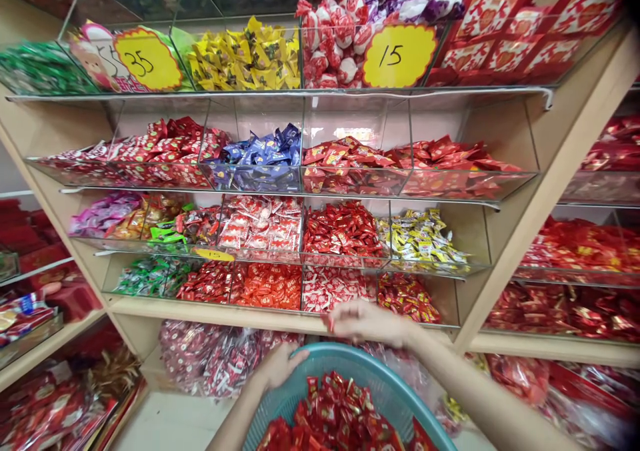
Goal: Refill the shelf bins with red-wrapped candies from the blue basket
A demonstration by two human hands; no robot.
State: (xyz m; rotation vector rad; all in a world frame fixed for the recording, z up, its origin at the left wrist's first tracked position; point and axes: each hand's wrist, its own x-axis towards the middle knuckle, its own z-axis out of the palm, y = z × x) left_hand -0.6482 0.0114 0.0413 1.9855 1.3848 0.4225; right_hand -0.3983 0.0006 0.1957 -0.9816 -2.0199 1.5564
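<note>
My left hand [283, 364] is closed on the left rim of a teal plastic basket [400, 378] at the bottom of the head view. Red wrapped candies [345, 408] are heaped inside that basket. Above its far rim is my right hand [367, 321], slightly blurred, its fingers drawn together. A small red piece at its fingertips looks like a wrapped candy. Just behind this hand, the lowest tier of bins holds white-and-red candies [333, 290] and red-and-gold candies [407, 298].
A wooden shelf [235, 314] carries clear-fronted bins in tiers, with yellow [245, 54], blue [265, 148] and red candies. Yellow price tags [400, 54] are on the top tier. Bagged candies [210, 358] lie underneath. More shelving flanks both sides.
</note>
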